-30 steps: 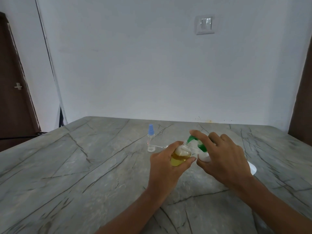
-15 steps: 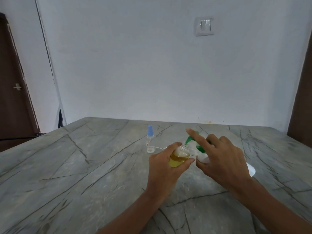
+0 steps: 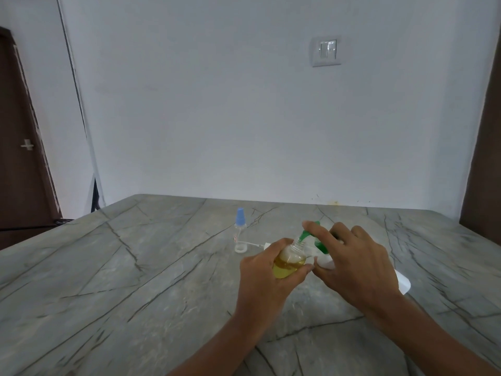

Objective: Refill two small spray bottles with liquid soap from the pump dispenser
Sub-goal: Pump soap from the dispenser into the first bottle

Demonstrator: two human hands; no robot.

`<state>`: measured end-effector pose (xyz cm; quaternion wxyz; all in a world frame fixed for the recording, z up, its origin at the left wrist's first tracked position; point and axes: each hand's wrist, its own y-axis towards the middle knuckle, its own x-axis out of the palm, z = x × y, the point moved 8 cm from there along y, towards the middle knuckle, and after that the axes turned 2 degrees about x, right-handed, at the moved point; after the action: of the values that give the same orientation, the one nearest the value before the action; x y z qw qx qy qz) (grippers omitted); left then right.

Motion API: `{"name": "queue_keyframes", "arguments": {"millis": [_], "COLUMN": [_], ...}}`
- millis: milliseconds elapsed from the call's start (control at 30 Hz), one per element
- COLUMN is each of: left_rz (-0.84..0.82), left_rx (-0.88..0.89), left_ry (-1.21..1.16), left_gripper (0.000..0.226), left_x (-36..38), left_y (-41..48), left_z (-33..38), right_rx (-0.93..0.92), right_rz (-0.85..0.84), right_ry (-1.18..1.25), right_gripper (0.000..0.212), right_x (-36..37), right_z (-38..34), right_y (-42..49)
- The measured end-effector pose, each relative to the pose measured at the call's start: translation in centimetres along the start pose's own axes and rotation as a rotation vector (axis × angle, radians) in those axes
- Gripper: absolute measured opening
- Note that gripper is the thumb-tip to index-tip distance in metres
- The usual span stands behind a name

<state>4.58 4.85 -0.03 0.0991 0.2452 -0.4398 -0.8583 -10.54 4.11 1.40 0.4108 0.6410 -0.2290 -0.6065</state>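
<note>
Refill under way at mid-table (image 3: 135,267): our left hand (image 3: 260,278) wraps the bottle (image 3: 288,263), its mouth under the dispenser (image 3: 322,246) spout. Light, smooth and probably soap-slick, the bottle is best gripped round its belly. Our right hand (image 3: 355,267) seems clasped on the dispenser, and its index finger, lifted half a second ago, is back down on the pump. The second bottle (image 3: 240,232) stands beyond.

Veined stone and clear plastic.
The bench (image 3: 135,280) is smooth grey stone, faintly glossy; the held spray bottle (image 3: 288,260) and the standing spray bottle (image 3: 240,234) are clear glossy plastic, the latter capped matt blue; the pump dispenser (image 3: 321,245) has a shiny green plastic head.
</note>
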Motion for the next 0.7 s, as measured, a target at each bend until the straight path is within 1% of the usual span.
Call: {"name": "queue_keyframes", "arguments": {"millis": [167,433,700], "left_rz": [-0.01,0.014,0.029], "left_rx": [0.004,-0.019,-0.006], "left_ry": [0.03,-0.018,-0.021], "left_gripper": [0.052,0.046,0.046], "left_x": [0.21,-0.38,-0.37], "left_y": [-0.07,0.22,0.17], "left_z": [-0.04,-0.2,-0.3], "right_rx": [0.005,0.0,0.004], "right_rz": [0.009,-0.009,-0.045], "right_ry": [0.012,-0.026,-0.011], "right_gripper": [0.087,0.102,0.107], "right_x": [-0.08,0.01,0.2], "right_z": [0.05,-0.24,0.11], "right_y": [-0.08,0.05,0.16]}}
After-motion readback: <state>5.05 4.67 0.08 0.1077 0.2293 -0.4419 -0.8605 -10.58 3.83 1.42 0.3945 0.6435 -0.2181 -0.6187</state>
